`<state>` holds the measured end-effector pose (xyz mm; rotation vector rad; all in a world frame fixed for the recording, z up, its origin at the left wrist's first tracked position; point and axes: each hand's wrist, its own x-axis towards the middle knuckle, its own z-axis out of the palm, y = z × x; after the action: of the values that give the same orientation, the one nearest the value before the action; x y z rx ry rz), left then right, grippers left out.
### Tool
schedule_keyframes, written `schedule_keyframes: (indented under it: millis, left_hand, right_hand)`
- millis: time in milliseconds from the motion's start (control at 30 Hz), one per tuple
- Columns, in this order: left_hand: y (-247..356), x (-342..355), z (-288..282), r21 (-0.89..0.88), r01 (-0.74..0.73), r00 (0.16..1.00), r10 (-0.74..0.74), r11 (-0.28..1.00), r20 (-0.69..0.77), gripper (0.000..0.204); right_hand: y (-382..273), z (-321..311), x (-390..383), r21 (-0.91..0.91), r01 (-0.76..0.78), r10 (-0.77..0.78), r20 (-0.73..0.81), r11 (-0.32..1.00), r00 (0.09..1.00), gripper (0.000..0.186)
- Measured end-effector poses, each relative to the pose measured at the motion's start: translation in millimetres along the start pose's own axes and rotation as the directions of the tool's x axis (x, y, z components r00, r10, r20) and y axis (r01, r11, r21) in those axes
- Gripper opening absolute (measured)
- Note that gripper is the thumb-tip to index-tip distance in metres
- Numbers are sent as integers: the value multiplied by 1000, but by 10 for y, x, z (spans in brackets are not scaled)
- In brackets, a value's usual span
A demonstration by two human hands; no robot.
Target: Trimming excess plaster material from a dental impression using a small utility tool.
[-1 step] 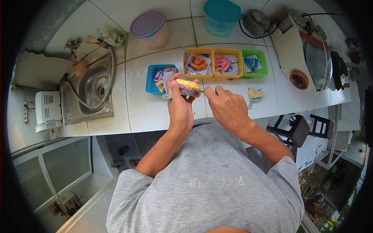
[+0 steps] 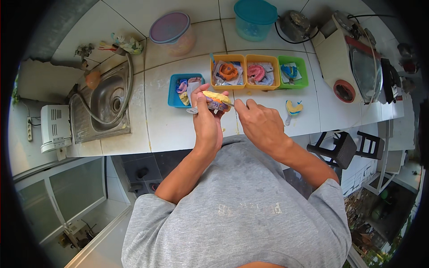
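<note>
1. Your left fingers: clamped round the yellow-and-purple piece, yellow side up. Pale handle pokes out to their left.
2. Your right fingers: pinched together on a thin tool, tip at the piece's right edge. Can't tell how deep.
3. Change since last frame: minimal. Your right fingers sit a hair further left; left grip looks unchanged. Reads as piece steady, tool working the same edge.
4. Just beyond-left of your left fingers: blue box, purple and yellow pieces inside.
5. Right of your right fingers, on the surface: yellow-and-blue piece.
6. Beyond both sets of fingers: two yellow boxes, orange and pink pieces inside; green box, blue piece.
7. Farthest: purple-lidded tub, teal-lidded tub.
</note>
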<state>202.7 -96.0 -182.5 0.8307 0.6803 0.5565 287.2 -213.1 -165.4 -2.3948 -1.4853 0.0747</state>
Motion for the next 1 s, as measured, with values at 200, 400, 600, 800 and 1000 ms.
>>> schedule_keyframes:
  millis: [200, 400, 600, 800, 1000]
  left_hand:
    - [-19, 5, 14, 108, -87, 996, 90, 990, -20, 35]
    - [-81, -38, 10, 78, -181, 983, 184, 980, -20, 35]
    - [-155, -20, -119, 111, -208, 975, 197, 972, 102, 43]
    - [-90, -20, -95, -133, -342, 879, 367, 930, 305, 60]
    - [220, 68, -30, -160, 3, 997, 9, 987, 74, 53]
  right_hand:
    - [47, 191, 73, 269, -74, 70, 26, 960, 997, 14]
    - [-6, 226, 38, 522, -155, 130, 83, 839, 988, 21]
    - [-63, 154, -46, 619, -227, 178, 140, 752, 974, 23]
    - [129, 126, -46, 439, -54, 129, -143, 897, 981, 11]
    - [88, 57, -61, 388, 9, 76, -205, 921, 976, 13]
